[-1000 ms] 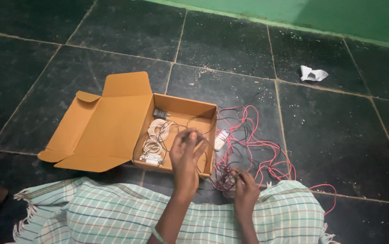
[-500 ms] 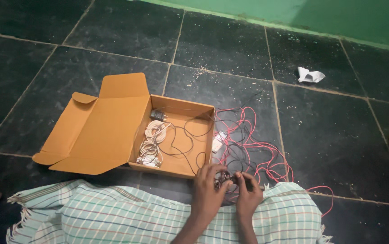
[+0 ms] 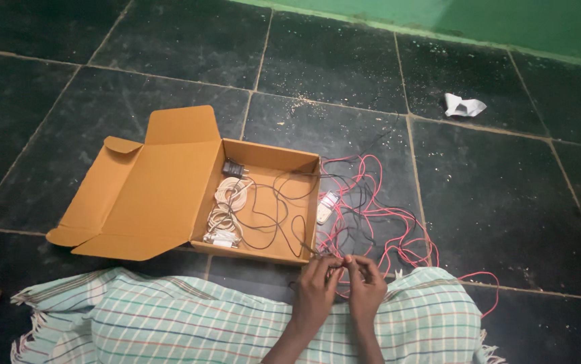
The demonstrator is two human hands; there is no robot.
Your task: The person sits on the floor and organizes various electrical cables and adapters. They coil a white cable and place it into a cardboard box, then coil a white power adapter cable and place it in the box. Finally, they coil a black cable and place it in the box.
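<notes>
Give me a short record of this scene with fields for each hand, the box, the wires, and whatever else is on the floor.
left hand: fingers pinched on the red and black wires, over the lap
right hand: touching the same wires, fingertips meeting the left
wires: red and black tangle on the floor right of the box
box: open cardboard, lid flat to the left
in box: white coiled cable, black adapter
lap: checked cloth
floor: dark tiles, crumpled white paper

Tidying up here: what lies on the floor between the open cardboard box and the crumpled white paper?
Head view: loose red and black wires beside the box, then bare dark tile up to the paper.
</notes>
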